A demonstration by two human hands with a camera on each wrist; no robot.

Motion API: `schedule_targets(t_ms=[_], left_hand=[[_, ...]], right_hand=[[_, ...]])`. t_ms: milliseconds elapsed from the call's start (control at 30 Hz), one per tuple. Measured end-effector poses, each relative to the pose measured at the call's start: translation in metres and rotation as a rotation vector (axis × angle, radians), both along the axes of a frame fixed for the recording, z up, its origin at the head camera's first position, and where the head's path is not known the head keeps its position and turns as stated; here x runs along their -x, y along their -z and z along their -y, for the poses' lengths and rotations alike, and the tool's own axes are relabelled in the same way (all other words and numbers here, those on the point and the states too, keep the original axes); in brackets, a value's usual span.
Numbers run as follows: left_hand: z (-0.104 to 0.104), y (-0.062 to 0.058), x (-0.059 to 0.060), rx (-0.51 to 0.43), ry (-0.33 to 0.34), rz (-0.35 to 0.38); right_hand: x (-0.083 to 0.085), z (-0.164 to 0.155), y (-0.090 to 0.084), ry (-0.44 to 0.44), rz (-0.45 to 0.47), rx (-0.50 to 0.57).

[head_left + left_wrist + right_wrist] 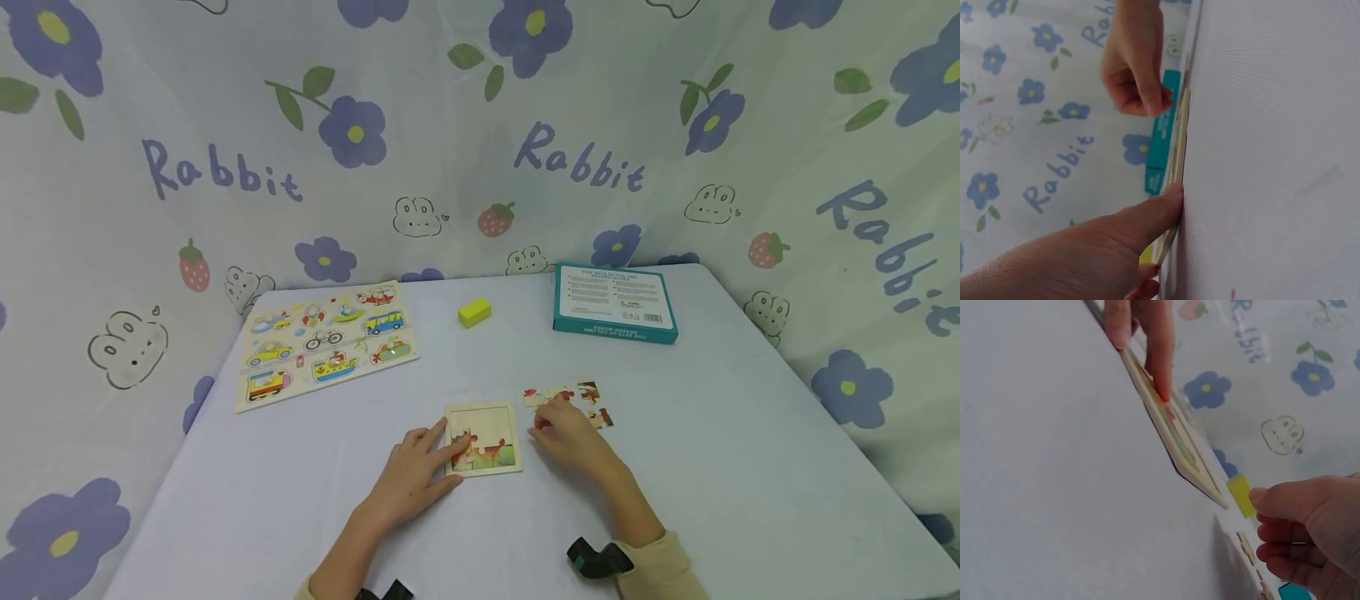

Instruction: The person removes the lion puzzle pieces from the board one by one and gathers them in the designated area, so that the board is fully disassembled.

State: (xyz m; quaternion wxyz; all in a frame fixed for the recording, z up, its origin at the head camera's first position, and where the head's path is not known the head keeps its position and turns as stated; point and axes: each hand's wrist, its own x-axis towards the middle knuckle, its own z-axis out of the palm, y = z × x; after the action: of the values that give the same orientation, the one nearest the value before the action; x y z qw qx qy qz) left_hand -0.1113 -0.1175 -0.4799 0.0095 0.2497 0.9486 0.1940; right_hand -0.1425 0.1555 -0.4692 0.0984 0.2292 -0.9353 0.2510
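- Lettering reading "Rabbit" repeats in purple across the flowered backdrop cloth (pixel 480 125); the teal box (pixel 615 304) at the far side of the worktop (pixel 750 467) carries small print too fine to read.
- Left hand (pixel 416 475) lies on the worktop with its fingers stretched out flat, fingertips pressing the left edge of the small puzzle tray (pixel 485 439), where a few pieces already sit along the bottom.
- Right hand (pixel 566 433) rests just right of the tray, fingers bent down over the loose puzzle pieces (pixel 577 400); whether it is pinching one I cannot tell from the head view.
- Loose pieces lie in a small cluster just beyond and under the right hand, beside the tray's right edge.
- Left wrist view alone shows the tray side-on, with the left thumb (pixel 1154 215) against its rim and the right hand's curled fingers (pixel 1138 81) further along it.
- Right wrist view alone shows the tray's thin layered edge (pixel 1179 440) with the left fingertips (pixel 1160 369) on top, and the right fingers (pixel 1297 531) loosely curled, no piece visible in them.
- Vehicle peg puzzle board (pixel 326 342) and a yellow block (pixel 474 312), both well away from the hands, show clearly only in the head view.
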Motion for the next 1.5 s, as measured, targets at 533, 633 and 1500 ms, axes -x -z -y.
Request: schedule_targets(t_ms=[533, 633, 1500], left_hand=[[0.001, -0.003, 0.0, 0.007, 0.021, -0.005], [0.001, -0.002, 0.0, 0.0, 0.031, -0.005], [0.002, 0.0, 0.0, -0.055, 0.062, -0.029]], right_hand=[[-0.009, 0.033, 0.005, -0.259, 0.023, 0.066], [-0.011, 0.039, 0.007, -0.296, 0.017, 0.052], [-0.014, 0.068, 0.019, -0.297, -0.131, -0.042]])
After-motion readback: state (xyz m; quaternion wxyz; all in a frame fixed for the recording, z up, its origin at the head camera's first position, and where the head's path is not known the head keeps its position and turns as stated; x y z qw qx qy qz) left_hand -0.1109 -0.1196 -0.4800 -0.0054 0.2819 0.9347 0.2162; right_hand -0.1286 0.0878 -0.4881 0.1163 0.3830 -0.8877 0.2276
